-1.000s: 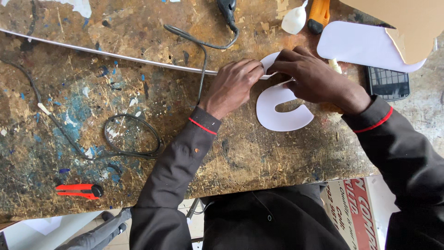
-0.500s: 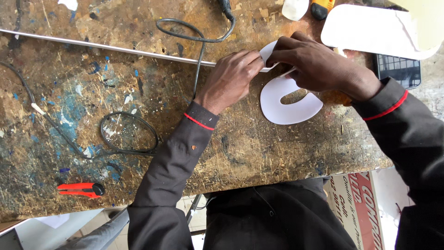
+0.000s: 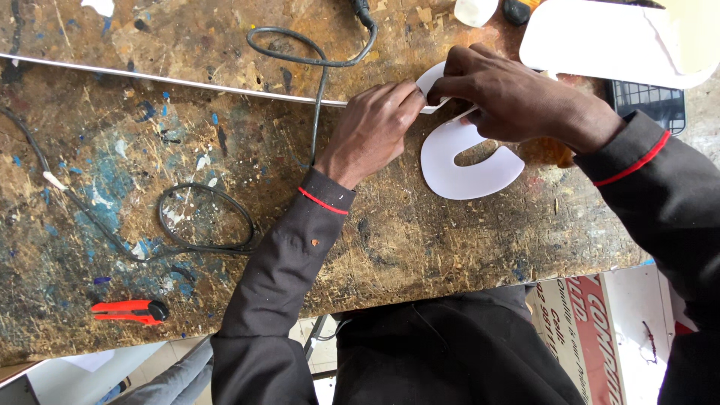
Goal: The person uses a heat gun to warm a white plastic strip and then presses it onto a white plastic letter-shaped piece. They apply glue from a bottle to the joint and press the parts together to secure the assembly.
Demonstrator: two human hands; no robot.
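White and flat, the curved cut-out shape [image 3: 465, 161] lies on the paint-stained wooden workbench [image 3: 187, 150], toward three o'clock of the view's centre. The left hand [image 3: 375, 131] pinches its upper tip between thumb and fingertips, fingers drawn close together. The right hand [image 3: 510, 94], just at two o'clock from the left, clamps the same upper part from above, knuckles bent, fingertips pressed on the white edge. The two hands touch each other over it.

The right hand covers the top of the shape, so how its upper arm runs cannot be made out; only the lower curve shows fully. What the fingertips press beneath is hidden.

A thin metal strip [image 3: 165, 76] runs from nine o'clock across to the left hand. A black cable [image 3: 315, 67] loops at twelve o'clock, another coil [image 3: 206, 221] sits at eight o'clock. A red utility knife [image 3: 127, 310] lies near the bench's near edge. A white sheet [image 3: 600, 41] lies at one o'clock, cut off by the frame, with a dark calculator [image 3: 649, 101] partly under it.
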